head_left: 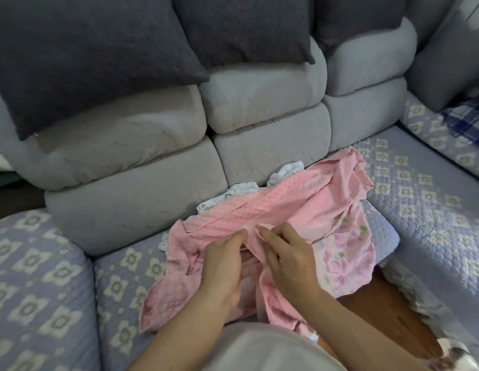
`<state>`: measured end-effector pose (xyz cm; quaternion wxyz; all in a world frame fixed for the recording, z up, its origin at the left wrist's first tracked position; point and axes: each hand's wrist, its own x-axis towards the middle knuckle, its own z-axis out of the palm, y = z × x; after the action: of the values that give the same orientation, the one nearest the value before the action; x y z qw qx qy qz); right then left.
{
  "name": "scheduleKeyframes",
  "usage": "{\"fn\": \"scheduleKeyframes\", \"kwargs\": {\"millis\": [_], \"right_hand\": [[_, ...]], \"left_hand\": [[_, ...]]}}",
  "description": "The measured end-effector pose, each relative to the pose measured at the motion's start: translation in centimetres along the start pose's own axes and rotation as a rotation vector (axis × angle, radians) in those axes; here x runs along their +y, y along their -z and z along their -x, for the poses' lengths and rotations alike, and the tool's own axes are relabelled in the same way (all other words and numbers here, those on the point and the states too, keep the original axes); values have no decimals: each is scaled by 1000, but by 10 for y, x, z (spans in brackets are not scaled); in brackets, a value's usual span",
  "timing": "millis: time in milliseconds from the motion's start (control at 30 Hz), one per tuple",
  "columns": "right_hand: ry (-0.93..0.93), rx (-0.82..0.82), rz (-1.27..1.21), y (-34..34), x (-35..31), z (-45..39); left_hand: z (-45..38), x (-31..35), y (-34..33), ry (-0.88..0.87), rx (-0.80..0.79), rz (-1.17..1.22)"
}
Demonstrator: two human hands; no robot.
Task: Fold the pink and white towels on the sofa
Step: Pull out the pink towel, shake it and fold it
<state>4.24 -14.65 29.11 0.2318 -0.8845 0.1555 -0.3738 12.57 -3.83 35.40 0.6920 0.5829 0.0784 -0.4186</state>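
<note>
**Both hands pinch the pink towel at the front of the sofa seat**

A crumpled pink waffle-textured towel lies spread over the seat of the pale grey upholstered sofa, on its lilac quilted seat cover with white flower motifs. The towel's near edge hangs over the front of the seat towards the person. Under its right side sits a second, thinner pink cloth printed with pale flowers, which also drapes over the seat edge.

The left hand and the right hand meet close together in the middle of the pink towel. The left hand's fingers are curled and pinch a raised fold of the cloth between thumb and fingertips. The right hand's fingers do the same just beside them, gripping the same ridge of cloth, so the two sets of fingertips nearly touch.

Behind the pink towel, against the sofa's back cushion, bunched white towel fabric peeks out in several lumps, mostly covered by the pink one.

Two large dark grey square throw pillows lean against the top of the sofa back. At the far right, on the corner section of the sofa, a blue and white checked cloth lies on the seat cover. Brown wooden floor shows between the seat sections at the lower right.
</note>
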Motion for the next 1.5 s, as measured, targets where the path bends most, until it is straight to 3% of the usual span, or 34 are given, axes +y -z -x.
{"fn": "scheduleKeyframes", "kwargs": {"millis": [167, 567, 733, 867, 1000, 1067, 1233, 1333, 1400, 1500], "right_hand": [[32, -41, 71, -2, -10, -6], [122, -186, 128, 17, -6, -10], [126, -201, 154, 21, -9, -8], [110, -288, 159, 19, -12, -8], [24, -359, 54, 18, -9, -13], [-43, -378, -17, 18, -7, -12], [-267, -303, -86, 16, -5, 7], [-397, -275, 69, 18, 9, 21], [-388, -272, 177, 28, 18, 22], [-263, -126, 300, 47, 23, 11]], "left_hand": [[-1, 1, -4, 21, -25, -41], [-13, 7, 13, -222, -58, -494], [-18, 7, 17, -315, -141, -654], [-23, 0, 19, -264, -209, -607], [-34, -6, 21, -63, -312, -195], [-38, -8, 21, -32, -309, -125], [-42, -3, 10, -252, -199, -324], [-42, 7, -3, -404, -135, -368], [-43, 15, -12, -484, -106, -416], [-48, 31, -23, -543, -54, -515]]}}
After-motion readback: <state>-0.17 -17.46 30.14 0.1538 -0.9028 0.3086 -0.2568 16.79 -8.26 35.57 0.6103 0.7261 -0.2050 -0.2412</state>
